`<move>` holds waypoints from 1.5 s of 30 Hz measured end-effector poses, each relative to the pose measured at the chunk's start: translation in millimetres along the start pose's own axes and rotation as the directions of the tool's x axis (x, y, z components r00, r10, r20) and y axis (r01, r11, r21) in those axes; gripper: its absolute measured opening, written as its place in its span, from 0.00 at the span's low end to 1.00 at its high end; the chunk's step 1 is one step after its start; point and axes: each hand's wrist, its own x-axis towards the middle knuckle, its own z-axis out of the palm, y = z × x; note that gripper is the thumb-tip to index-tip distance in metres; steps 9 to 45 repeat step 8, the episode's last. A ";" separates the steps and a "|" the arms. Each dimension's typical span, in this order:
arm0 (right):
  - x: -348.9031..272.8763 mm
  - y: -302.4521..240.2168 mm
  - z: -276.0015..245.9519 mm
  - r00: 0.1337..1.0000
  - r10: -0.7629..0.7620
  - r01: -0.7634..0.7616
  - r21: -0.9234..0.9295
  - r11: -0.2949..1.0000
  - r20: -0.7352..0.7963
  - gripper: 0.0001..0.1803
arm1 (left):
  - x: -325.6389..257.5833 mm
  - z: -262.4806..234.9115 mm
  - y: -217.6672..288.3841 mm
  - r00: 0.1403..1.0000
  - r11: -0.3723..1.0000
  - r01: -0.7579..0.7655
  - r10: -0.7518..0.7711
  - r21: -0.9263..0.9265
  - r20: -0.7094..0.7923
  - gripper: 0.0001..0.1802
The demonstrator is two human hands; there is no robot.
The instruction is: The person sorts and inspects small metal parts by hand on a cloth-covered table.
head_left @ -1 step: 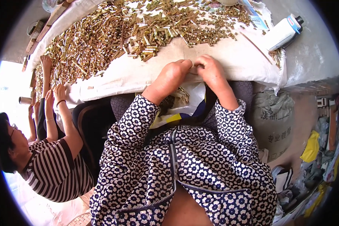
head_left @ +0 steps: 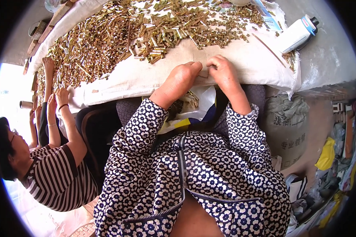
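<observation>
My left hand (head_left: 183, 78) is closed above the near edge of the cloth-covered table, its fingers curled together. Whatever it pinches is hidden or too small to name. Just to its right, my right hand (head_left: 224, 72) has its thumb and fingers bent inward in a pinch, and its contents cannot be made out. A narrow gap separates the two hands. Beyond them lie many small gold-coloured metal tubes (head_left: 158, 51), with smaller brassy pieces (head_left: 221, 37) heaped around. On my lap, a white, yellow and blue plastic bag (head_left: 205, 104) holds more gold-coloured pieces, partly covered by my left arm.
At the left a person in a striped shirt (head_left: 55, 173) sits with hands at the pile's edge. A thin stick (head_left: 269, 49) and a white bottle with a black cap (head_left: 298, 34) lie on the right. Below stands a printed sack (head_left: 286, 130), with a yellow bag (head_left: 325, 154) among clutter.
My right hand has shifted slightly up and away from my left hand, widening the gap between the fingertips. My left hand stays nearly in place.
</observation>
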 end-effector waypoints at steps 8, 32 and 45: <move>16.9 32.5 -9.2 0.971 0.038 -0.107 -0.286 0.952 -0.235 0.11 | -24.0 0.3 -22.2 0.918 0.458 0.325 -0.363 -0.827 0.160 0.04; 16.9 32.5 -9.2 0.971 0.038 -0.107 -0.286 0.952 -0.235 0.11 | -24.0 0.3 -22.2 0.918 0.458 0.325 -0.363 -0.827 0.160 0.04; 16.9 32.5 -9.2 0.971 0.038 -0.107 -0.286 0.952 -0.235 0.11 | -24.0 0.3 -22.2 0.918 0.458 0.325 -0.363 -0.827 0.160 0.04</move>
